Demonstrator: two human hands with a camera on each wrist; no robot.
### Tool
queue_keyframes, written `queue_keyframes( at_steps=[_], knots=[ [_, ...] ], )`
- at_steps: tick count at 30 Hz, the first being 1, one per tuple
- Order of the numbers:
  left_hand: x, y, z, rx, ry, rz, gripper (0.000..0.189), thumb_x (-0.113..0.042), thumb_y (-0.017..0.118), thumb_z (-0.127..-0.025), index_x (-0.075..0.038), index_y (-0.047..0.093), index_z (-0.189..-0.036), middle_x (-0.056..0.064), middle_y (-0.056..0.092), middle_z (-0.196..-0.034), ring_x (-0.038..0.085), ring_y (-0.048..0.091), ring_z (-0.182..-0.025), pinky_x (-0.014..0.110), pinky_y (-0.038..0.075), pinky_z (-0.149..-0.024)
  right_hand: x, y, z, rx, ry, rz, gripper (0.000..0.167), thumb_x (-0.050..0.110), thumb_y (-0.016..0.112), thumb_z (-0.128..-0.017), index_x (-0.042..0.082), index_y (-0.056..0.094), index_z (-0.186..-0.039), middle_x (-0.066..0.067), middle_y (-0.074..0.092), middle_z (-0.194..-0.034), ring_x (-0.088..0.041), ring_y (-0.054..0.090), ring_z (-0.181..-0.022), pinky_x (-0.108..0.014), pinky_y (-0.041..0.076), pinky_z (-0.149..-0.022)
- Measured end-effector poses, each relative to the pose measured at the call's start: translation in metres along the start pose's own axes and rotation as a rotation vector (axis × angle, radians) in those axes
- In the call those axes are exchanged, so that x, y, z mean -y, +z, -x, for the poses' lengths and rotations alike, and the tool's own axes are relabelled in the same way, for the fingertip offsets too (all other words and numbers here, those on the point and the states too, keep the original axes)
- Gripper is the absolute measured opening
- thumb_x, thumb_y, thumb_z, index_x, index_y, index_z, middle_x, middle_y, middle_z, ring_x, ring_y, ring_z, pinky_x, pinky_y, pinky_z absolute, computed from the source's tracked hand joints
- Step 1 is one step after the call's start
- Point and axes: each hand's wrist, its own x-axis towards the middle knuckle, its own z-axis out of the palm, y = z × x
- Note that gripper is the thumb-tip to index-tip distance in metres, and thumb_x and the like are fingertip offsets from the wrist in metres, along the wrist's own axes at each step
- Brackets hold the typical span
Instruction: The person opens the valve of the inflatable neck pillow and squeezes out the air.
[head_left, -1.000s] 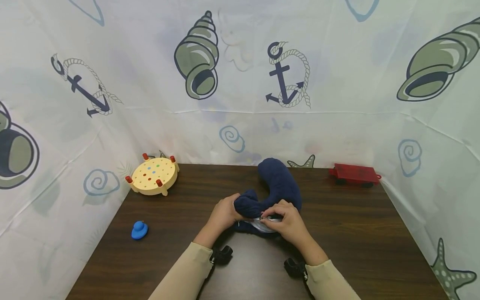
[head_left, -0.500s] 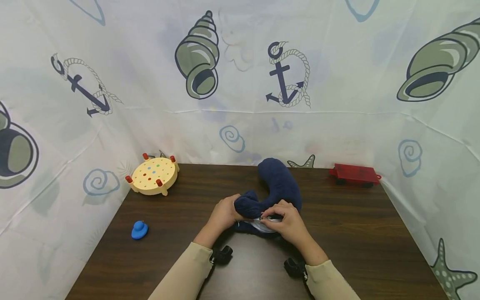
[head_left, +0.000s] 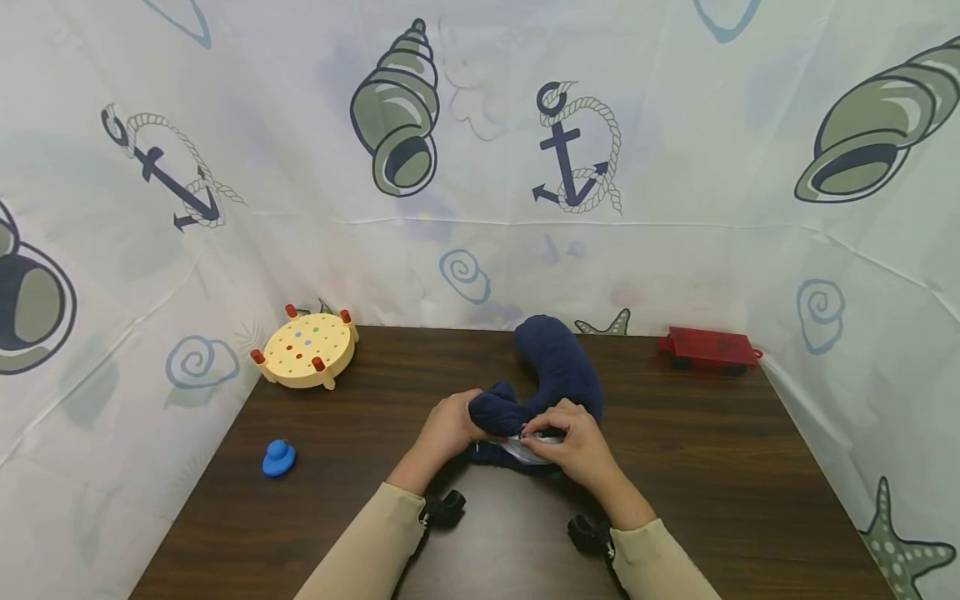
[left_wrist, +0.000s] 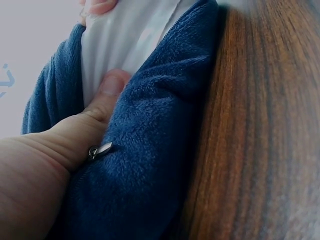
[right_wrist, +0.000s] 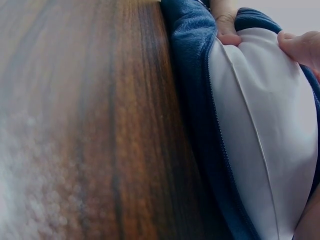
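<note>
A navy plush neck pillow [head_left: 562, 362] lies on the table in the head view, its curve turned away from me. Its cover is unzipped along the near side, so the white inner cushion [right_wrist: 260, 115] shows through the gap. My left hand [head_left: 448, 427] grips the pillow's left end. In the left wrist view its thumb [left_wrist: 102, 100] presses into the opening against the white cloth, and a metal zipper pull [left_wrist: 101, 150] hangs beside it. My right hand [head_left: 576, 443] pinches at the opening with thumb and fingertips; exactly which layer it holds is unclear.
A cream round toy [head_left: 306, 350] with red-tipped pegs stands at the back left. Nearer on the left is a small blue hat-shaped piece [head_left: 279, 459]. A red toy wagon [head_left: 708, 347] sits at the back right. Printed cloth surrounds the dark wooden table [head_left: 720, 467].
</note>
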Motion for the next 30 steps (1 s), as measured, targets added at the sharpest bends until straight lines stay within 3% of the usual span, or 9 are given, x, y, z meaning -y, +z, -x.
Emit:
queue_keyframes(
  at_steps=[6,14,19,30],
  knots=[
    [-0.001,-0.0007,0.0005,0.009,0.017,-0.027,0.057,-0.05,0.102,-0.067,-0.022,0.076,-0.11,0.002,0.082,-0.113,0.029,0.076,-0.101,0.051,0.06,-0.09,-0.001,0.0006,0.0002,0.001,-0.01,0.0,0.02,0.023,0.097,-0.084,0.035,0.084,-0.093,0.018,0.073,-0.094,-0.005,0.06,-0.092,-0.031,0.044,-0.09],
    [-0.0031,-0.0029,0.0013,0.016,0.015,-0.027,0.046,-0.043,0.101,-0.071,-0.024,0.076,-0.105,-0.001,0.081,-0.104,0.025,0.075,-0.097,0.049,0.06,-0.088,-0.0013,-0.0003,-0.0003,-0.001,-0.035,-0.011,0.02,0.023,0.097,-0.084,0.035,0.084,-0.094,0.019,0.074,-0.094,-0.005,0.06,-0.09,-0.03,0.044,-0.089],
    [-0.0049,-0.0028,0.0004,0.033,0.006,-0.04,0.05,-0.046,0.102,-0.07,-0.024,0.078,-0.109,0.0,0.082,-0.11,0.027,0.076,-0.101,0.05,0.06,-0.091,-0.0029,-0.0011,0.0004,0.005,-0.029,-0.032,0.016,0.025,0.096,-0.085,0.033,0.085,-0.094,0.016,0.075,-0.093,-0.007,0.06,-0.089,-0.03,0.045,-0.089],
    [-0.0099,-0.0009,0.0006,0.082,-0.014,-0.059,0.058,-0.054,0.1,-0.068,-0.032,0.084,-0.12,0.001,0.083,-0.122,0.029,0.077,-0.11,0.048,0.061,-0.097,-0.0088,-0.0028,0.002,0.029,0.066,-0.136,0.015,0.027,0.096,-0.085,0.034,0.086,-0.093,0.01,0.075,-0.095,-0.012,0.063,-0.092,-0.03,0.051,-0.088]
  ],
)
